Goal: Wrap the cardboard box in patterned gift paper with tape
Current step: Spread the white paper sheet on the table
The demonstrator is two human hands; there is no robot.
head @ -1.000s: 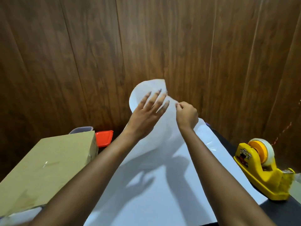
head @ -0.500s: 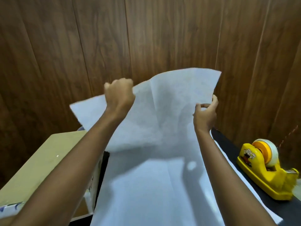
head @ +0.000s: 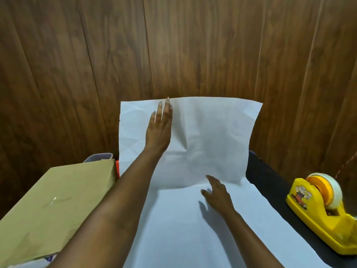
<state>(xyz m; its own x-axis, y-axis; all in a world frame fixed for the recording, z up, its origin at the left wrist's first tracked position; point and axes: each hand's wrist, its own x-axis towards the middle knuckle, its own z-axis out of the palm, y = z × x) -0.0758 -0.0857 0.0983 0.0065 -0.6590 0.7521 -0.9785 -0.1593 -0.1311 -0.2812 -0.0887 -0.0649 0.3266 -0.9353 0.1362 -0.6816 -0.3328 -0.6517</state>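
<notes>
Gift paper [head: 202, 132] thin, floppy, probably creases, so grip edges; left hand [head: 159, 130] flat at 11 o'clock, right hand [head: 216, 192] open mid-sheet.

The paper [head: 202, 219] lies between box [head: 58, 200] (left) and tape dispenser [head: 318, 206] (right).

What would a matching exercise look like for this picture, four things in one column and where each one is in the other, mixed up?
Column one:
1. cardboard box
2. tape dispenser
3. left hand
4. right hand

Column two:
A. high up, fingers straight, on the raised part of the paper
B. far right, on the dark tabletop
C. left of the paper
D. low down, by the bend in the paper

Pairs: 1-C, 2-B, 3-A, 4-D
</notes>
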